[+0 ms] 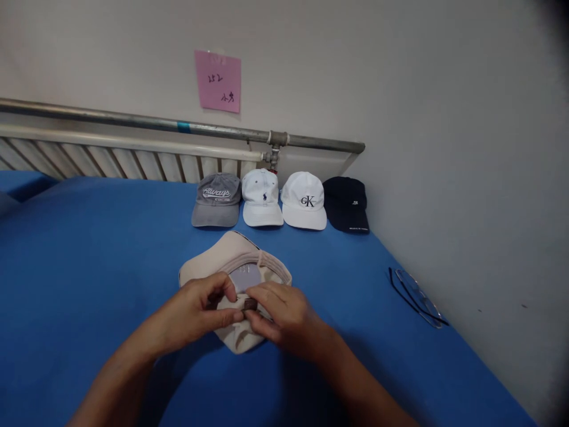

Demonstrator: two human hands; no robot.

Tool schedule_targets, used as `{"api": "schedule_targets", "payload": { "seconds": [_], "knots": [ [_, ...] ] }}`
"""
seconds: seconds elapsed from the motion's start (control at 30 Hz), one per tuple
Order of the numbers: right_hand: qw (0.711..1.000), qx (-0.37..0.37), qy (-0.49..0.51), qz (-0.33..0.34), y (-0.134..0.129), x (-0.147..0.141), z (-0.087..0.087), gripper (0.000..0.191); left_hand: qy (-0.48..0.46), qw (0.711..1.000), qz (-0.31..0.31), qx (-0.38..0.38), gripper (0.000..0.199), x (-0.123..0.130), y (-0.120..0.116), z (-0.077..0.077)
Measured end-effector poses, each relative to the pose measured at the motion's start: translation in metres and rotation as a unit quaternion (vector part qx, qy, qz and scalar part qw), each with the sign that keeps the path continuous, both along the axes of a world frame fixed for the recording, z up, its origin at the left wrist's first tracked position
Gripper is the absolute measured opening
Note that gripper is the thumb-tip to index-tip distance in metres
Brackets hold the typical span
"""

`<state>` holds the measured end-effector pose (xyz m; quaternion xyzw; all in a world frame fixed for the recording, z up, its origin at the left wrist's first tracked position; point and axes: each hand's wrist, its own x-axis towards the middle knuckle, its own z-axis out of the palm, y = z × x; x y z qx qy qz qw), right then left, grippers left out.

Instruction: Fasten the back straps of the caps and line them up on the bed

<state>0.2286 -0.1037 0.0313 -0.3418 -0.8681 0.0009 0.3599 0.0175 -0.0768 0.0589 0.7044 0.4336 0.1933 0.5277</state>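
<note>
A cream cap [231,246] lies upside down on the blue surface [102,255], its inside and sweatband facing up and its brim toward the upper left. At its near side, my left hand [200,305] pinches the strap's left part between thumb and finger. My right hand [282,311] grips the strap's right part, close to a small dark buckle [250,304]. The fingertips of both hands nearly meet there and partly cover the strap.
Behind stand a grey cap [216,210], a white cap [262,210], another white cap [304,213] and a black cap [347,204] in a row. Glasses [418,296] lie by the right wall. A radiator [146,164] and pipe [133,121] run along the back, below a pink note [217,82].
</note>
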Motion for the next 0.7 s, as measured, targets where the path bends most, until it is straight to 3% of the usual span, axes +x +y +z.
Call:
{"api": "schedule_targets", "payload": {
  "seconds": [0.3,0.47,0.7],
  "knots": [
    [1.0,0.014,0.005,-0.013,-0.0018,-0.002,-0.0017,0.011,-0.009,1.0,-0.006,-0.001,0.031,0.0008,0.0009,-0.0032],
    [1.0,0.019,0.023,0.007,-0.0028,-0.0042,-0.0002,0.007,-0.047,0.997,-0.013,-0.056,0.029,0.0002,0.0018,-0.0054],
    [1.0,0.008,0.01,0.018,-0.0005,-0.0015,0.0032,0.021,-0.122,0.981,-0.011,-0.151,0.032,-0.0016,0.0071,-0.005]
  ]
}}
